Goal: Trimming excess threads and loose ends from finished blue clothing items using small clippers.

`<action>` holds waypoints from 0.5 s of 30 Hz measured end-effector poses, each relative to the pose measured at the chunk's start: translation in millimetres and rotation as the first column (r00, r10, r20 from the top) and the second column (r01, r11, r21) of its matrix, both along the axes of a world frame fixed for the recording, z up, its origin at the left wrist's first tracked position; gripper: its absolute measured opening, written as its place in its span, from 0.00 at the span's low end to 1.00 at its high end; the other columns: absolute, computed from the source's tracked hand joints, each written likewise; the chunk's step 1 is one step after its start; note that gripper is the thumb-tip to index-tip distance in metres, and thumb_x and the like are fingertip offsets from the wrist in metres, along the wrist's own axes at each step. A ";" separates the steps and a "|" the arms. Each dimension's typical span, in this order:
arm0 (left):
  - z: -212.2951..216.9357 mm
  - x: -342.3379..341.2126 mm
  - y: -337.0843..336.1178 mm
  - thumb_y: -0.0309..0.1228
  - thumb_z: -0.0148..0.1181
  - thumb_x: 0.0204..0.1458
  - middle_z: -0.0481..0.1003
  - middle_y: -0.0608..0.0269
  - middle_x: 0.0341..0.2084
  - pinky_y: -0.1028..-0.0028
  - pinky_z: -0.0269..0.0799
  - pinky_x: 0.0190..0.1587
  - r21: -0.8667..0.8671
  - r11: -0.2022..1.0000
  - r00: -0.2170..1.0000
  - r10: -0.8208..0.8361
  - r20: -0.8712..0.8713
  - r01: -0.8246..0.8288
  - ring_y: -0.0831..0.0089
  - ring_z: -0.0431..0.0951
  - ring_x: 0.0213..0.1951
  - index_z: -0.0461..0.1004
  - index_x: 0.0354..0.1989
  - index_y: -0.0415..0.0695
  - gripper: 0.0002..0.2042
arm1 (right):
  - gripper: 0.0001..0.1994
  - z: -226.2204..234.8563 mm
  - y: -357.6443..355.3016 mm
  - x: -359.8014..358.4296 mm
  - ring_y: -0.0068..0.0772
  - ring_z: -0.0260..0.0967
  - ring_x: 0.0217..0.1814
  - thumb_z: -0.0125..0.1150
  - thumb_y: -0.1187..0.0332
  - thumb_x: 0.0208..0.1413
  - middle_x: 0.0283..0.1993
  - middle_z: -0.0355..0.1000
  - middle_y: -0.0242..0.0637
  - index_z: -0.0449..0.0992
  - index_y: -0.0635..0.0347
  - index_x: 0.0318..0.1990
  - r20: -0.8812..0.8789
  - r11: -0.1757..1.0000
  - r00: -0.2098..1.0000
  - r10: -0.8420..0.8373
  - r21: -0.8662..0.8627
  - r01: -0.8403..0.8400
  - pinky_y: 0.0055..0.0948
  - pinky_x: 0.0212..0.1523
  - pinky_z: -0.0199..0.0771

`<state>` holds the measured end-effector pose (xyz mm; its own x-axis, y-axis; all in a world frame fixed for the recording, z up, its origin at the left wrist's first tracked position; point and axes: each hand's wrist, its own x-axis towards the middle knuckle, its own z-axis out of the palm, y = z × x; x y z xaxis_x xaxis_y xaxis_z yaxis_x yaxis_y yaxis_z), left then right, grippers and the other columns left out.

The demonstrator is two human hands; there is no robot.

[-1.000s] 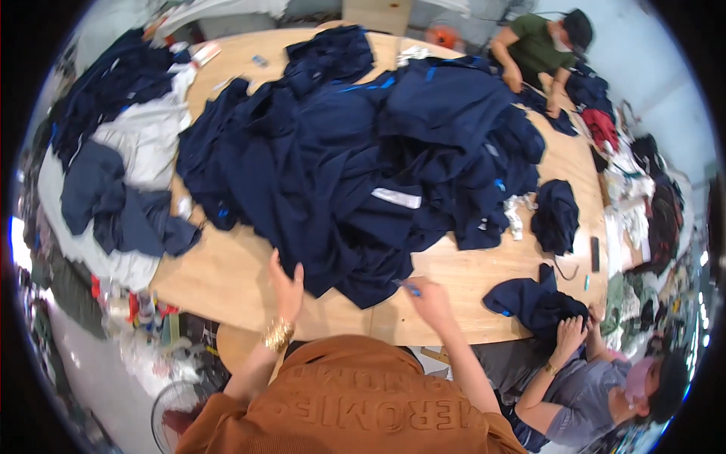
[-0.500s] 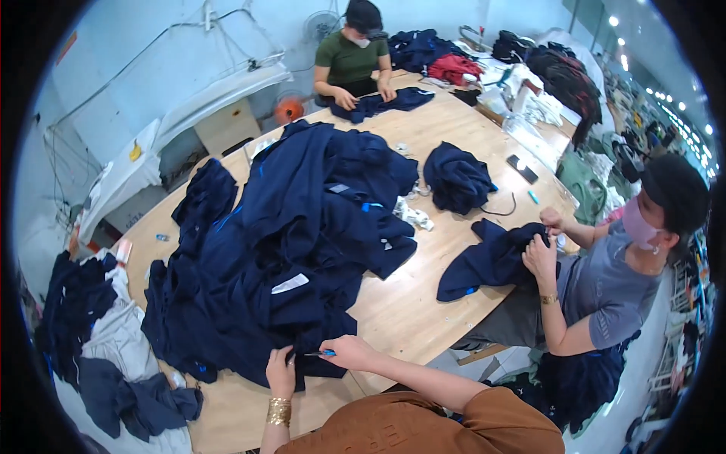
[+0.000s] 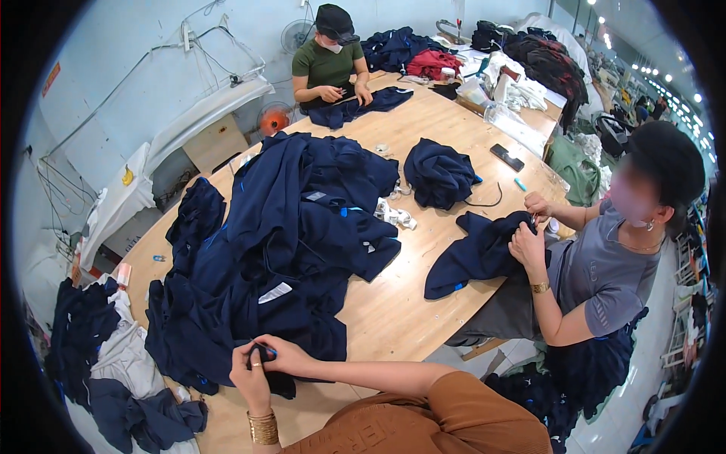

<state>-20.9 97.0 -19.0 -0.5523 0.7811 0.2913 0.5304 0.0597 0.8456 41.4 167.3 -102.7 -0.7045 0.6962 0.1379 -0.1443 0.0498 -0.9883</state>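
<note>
At the near edge of a heap of navy garments (image 3: 291,219), both my hands meet over one raised bit of cloth. My left hand (image 3: 248,372), with gold bangles at the wrist, is closed in a pinch on a dark navy garment (image 3: 283,384), whose edge hangs down below the fingers. My right hand (image 3: 289,356) is closed beside it, fingers against the same bit of cloth. From its fingers shows the blue handle of small thread snips (image 3: 272,352); their blades are hidden by the hands and cloth.
A bundled navy garment (image 3: 440,174) and a phone (image 3: 507,157) lie on the wooden table (image 3: 393,321). At the right, a co-worker (image 3: 605,257) handles a navy piece; another (image 3: 331,72) works at the far end. Grey and white cloth (image 3: 128,356) hangs at the left edge.
My hands have come together and lifted a bit of the garment; before, they were apart with the snips' metal tip showing between them. The view has shifted slightly.
</note>
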 end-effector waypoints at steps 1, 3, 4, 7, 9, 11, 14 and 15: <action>0.4 -2.1 -3.2 0.19 0.50 0.52 0.73 0.62 0.25 0.81 0.67 0.35 0.018 1.000 1.000 0.021 0.002 -0.021 0.80 0.72 0.29 0.69 0.35 0.34 0.04 | 0.23 1.8 -4.3 -6.2 0.40 0.67 0.42 0.63 0.67 0.40 0.42 0.68 0.42 0.65 0.60 0.47 0.006 1.000 1.000 -0.006 0.020 0.005 0.29 0.43 0.66; 5.6 -8.0 -11.5 0.20 0.50 0.52 0.73 0.62 0.28 0.81 0.67 0.37 0.045 0.997 0.998 0.056 0.000 -0.056 0.80 0.72 0.32 0.69 0.35 0.34 0.04 | 0.15 2.8 -9.0 -21.3 0.35 0.66 0.39 0.60 0.70 0.42 0.40 0.68 0.40 0.70 0.62 0.40 0.042 1.000 0.999 0.000 -0.024 0.001 0.27 0.41 0.66; 6.9 -11.7 -16.6 0.20 0.50 0.52 0.73 0.62 0.28 0.81 0.67 0.37 0.046 0.997 0.998 0.056 0.004 -0.056 0.80 0.72 0.32 0.69 0.35 0.34 0.04 | 0.12 1.4 -11.6 -28.2 0.33 0.65 0.37 0.59 0.70 0.44 0.38 0.68 0.38 0.71 0.64 0.38 -0.014 0.995 1.000 -0.008 -0.099 0.006 0.26 0.41 0.65; 14.9 -25.7 -31.0 0.20 0.50 0.53 0.72 0.63 0.29 0.81 0.66 0.40 0.017 0.991 0.986 0.136 -0.095 -0.135 0.78 0.71 0.33 0.68 0.35 0.34 0.04 | 0.08 2.6 -9.4 -39.1 0.37 0.67 0.36 0.58 0.71 0.42 0.33 0.68 0.41 0.72 0.64 0.31 -0.015 0.957 0.995 -0.097 -0.276 0.089 0.28 0.38 0.66; 18.2 -36.4 -40.2 0.20 0.50 0.53 0.72 0.62 0.30 0.81 0.66 0.41 0.053 0.984 0.981 0.174 -0.092 -0.169 0.77 0.71 0.34 0.68 0.35 0.34 0.04 | 0.08 -0.8 -5.1 -43.1 0.36 0.67 0.35 0.58 0.71 0.42 0.32 0.69 0.42 0.72 0.64 0.31 0.026 0.975 0.987 -0.157 -0.155 0.159 0.28 0.38 0.66; 20.1 -50.7 -52.2 0.20 0.49 0.53 0.71 0.60 0.31 0.80 0.64 0.44 0.089 0.968 0.968 0.241 -0.072 -0.235 0.76 0.70 0.36 0.68 0.34 0.34 0.03 | 0.09 -5.8 -0.2 -48.9 0.34 0.68 0.33 0.58 0.70 0.43 0.31 0.71 0.43 0.72 0.64 0.32 0.032 0.971 0.971 -0.236 -0.041 0.237 0.28 0.36 0.66; 22.8 -72.6 -71.8 0.20 0.50 0.53 0.71 0.60 0.31 0.79 0.64 0.44 0.061 0.956 0.948 0.291 -0.127 -0.286 0.75 0.70 0.35 0.68 0.33 0.33 0.03 | 0.08 -3.9 8.9 -56.1 0.36 0.69 0.32 0.59 0.70 0.43 0.28 0.71 0.43 0.72 0.65 0.29 -0.065 0.979 0.988 -0.138 -0.162 0.126 0.28 0.35 0.66; 20.2 -79.6 -77.3 0.20 0.51 0.52 0.71 0.61 0.30 0.79 0.64 0.45 0.084 0.951 0.946 0.307 -0.106 -0.299 0.75 0.70 0.35 0.68 0.33 0.33 0.03 | 0.08 4.6 11.3 -53.8 0.32 0.69 0.29 0.59 0.70 0.43 0.25 0.71 0.40 0.72 0.66 0.28 -0.090 0.980 0.981 -0.170 -0.118 0.159 0.27 0.34 0.66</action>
<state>-100.5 19.6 1.2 -0.7190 0.5590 0.4130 0.5911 0.1792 0.7864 -12.4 178.6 -98.1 -0.5653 0.8164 0.1180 -0.2411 -0.0267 -0.9701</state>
